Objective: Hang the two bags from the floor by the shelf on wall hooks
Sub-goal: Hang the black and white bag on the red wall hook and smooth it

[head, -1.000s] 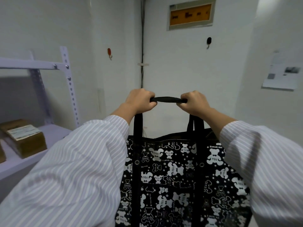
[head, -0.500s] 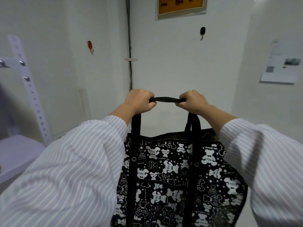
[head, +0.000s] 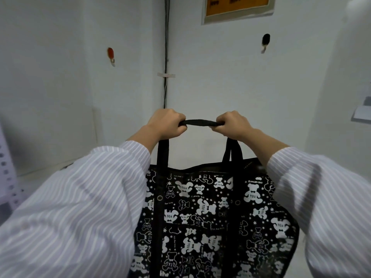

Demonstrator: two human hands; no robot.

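A black bag with white bear prints (head: pixel 208 217) hangs in front of me by its black handle straps (head: pixel 200 123). My left hand (head: pixel 166 123) grips the left end of the straps and my right hand (head: pixel 232 123) grips the right end, with the straps stretched level between them. Two hooks are on the white walls ahead: a red hook (head: pixel 110 54) on the left wall and a black hook (head: pixel 265 41) on the right wall, both bare and well above my hands. No second bag is in view.
A dark cable (head: pixel 165 47) runs down the wall corner between the hooks. An orange sign (head: pixel 237 7) hangs at the top. A perforated grey shelf post (head: pixel 8 177) stands at the left edge. A paper sheet (head: pixel 362 114) is on the right wall.
The view has closed in on the wall corner and swung right: the shelf with its cardboard box has slid out on the left and the hooks look larger. Both hands keep their grip.
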